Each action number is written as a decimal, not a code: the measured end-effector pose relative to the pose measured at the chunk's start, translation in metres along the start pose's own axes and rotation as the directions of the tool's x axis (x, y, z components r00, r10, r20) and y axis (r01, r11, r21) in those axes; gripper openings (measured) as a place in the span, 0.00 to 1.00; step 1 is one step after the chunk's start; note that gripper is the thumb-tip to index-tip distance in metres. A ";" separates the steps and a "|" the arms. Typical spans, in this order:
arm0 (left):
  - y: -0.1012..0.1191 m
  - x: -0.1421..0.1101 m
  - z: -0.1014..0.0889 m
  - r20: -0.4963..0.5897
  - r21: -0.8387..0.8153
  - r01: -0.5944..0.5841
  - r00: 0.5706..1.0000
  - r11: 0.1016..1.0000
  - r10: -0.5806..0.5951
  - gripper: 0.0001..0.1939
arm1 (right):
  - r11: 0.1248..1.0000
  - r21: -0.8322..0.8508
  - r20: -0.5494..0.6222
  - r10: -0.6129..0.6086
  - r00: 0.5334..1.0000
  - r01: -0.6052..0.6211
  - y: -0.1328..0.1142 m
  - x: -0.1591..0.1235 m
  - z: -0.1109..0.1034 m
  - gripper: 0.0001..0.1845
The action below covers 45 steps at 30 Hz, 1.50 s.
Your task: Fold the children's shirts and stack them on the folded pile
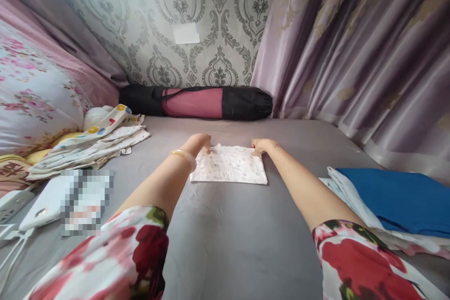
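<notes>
A small white printed cloth (230, 165), folded into a rough rectangle, lies flat on the grey sheet in front of me. Its far edge is slightly ragged, and the near edge runs straight. My left hand (201, 142), below a pale bangle (185, 157), is closed at the far left corner, thumb against the fabric. At the far right corner my right hand (260, 146) pinches the cloth with curled fingers. Both forearms reach forward from floral sleeves. Whether the cloth is a garment I cannot tell.
A rolled mat in a black and pink bag (193, 102) lies along the wall. Loose patterned clothes (94, 143) are heaped at left, near a white device (49, 201) and a power strip (14, 204). Folded clothes topped with blue fabric (397, 199) lie at right, beside the curtain (333, 47).
</notes>
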<state>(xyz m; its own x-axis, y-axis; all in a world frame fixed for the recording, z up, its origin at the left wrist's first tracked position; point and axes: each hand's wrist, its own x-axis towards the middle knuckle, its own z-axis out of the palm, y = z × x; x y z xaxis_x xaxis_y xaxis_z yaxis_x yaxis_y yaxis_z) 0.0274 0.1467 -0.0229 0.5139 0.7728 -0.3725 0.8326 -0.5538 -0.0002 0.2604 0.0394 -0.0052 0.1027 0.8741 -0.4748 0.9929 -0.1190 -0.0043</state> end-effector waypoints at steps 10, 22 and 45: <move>-0.013 -0.003 -0.006 0.207 -0.012 0.086 0.975 0.996 -0.082 0.29 | 1.000 -0.022 0.079 -0.012 0.997 0.013 -0.001 0.027 0.001 0.19; 0.008 -0.046 0.027 -0.098 -0.152 0.139 0.983 0.979 -0.155 0.23 | 0.983 0.172 -0.352 0.003 0.936 0.061 0.007 -0.019 0.050 0.18; -0.007 -0.137 -0.011 -0.637 -0.151 -0.087 0.770 0.985 -0.029 0.20 | 0.926 0.018 -0.748 -0.238 0.619 0.377 0.028 -0.094 0.011 0.14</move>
<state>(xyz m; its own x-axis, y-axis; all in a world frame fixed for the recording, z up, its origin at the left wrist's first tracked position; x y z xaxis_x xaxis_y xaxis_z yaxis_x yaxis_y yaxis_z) -0.0467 0.0477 0.0382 0.5031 0.8089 0.3043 0.8061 -0.5661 0.1722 0.2774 -0.0518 0.0295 -0.1273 0.9220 0.3658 0.9570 0.2111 -0.1991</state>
